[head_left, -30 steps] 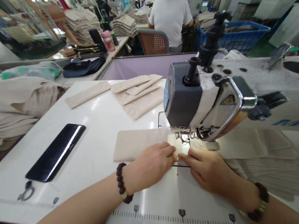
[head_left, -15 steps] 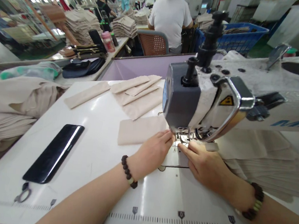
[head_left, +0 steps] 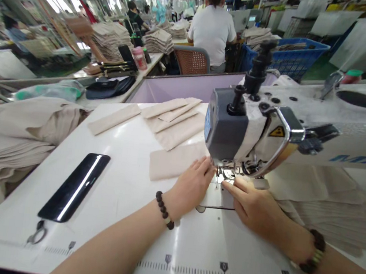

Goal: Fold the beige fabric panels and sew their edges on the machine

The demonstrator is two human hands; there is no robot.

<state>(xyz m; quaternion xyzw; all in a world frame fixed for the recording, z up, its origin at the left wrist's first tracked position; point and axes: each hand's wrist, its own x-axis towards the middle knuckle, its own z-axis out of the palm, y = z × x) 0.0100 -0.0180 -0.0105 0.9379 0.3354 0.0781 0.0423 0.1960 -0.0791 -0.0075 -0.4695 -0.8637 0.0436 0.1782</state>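
Observation:
My left hand [head_left: 190,187] lies at the left of the sewing machine's presser foot [head_left: 227,174]. Its fingers are close together and press on a beige fabric piece [head_left: 168,164], which runs under them towards the needle; the thumb is hidden. On the other side, my right hand [head_left: 256,210] rests on the metal needle plate [head_left: 218,198]. Its index finger is stretched to the left, the tip just in front of the foot, and no fabric shows clearly in it. The grey and white sewing machine head [head_left: 227,124] stands over both hands.
A black phone [head_left: 75,188] with a ring strap lies on the white table [head_left: 117,235]. Folded beige pieces [head_left: 176,123] lie behind my left hand. More fabric is stacked at right [head_left: 328,203] and left [head_left: 2,164]. Beyond the purple partition [head_left: 172,87] sits a co-worker [head_left: 212,34].
The whole view has shifted slightly, so things appear a little further right and lower. Both hands stay by the presser foot, with only slight movement of the fingers.

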